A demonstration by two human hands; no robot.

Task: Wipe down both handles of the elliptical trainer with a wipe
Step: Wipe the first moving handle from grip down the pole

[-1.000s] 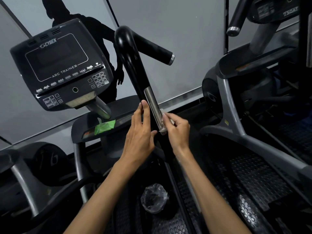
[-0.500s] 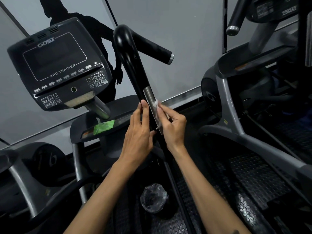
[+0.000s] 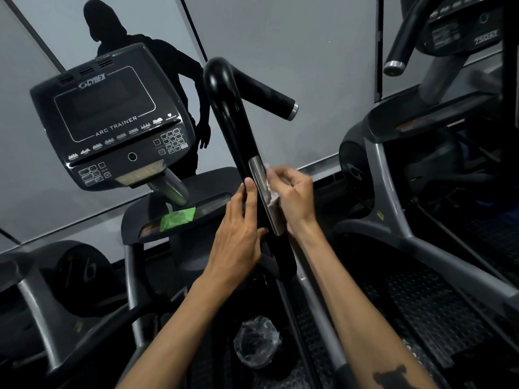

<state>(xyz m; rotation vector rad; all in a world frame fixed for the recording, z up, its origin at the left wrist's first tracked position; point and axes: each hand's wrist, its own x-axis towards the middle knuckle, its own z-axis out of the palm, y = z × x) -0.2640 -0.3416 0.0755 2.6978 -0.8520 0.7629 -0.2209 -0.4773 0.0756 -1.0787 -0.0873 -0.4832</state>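
A black handle [image 3: 233,130] is being wiped in the middle of the frame.
A white wipe [image 3: 270,189] is pinched by the right hand [image 3: 295,200] against the silver strip [image 3: 265,195]; the handle is touched by the left hand [image 3: 238,237] with straight fingers. A screen [image 3: 112,127] is seen upper left, before a grey wall [image 3: 295,46].

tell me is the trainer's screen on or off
Off: the screen is dark and blank, with only the printed lettering on the console showing.
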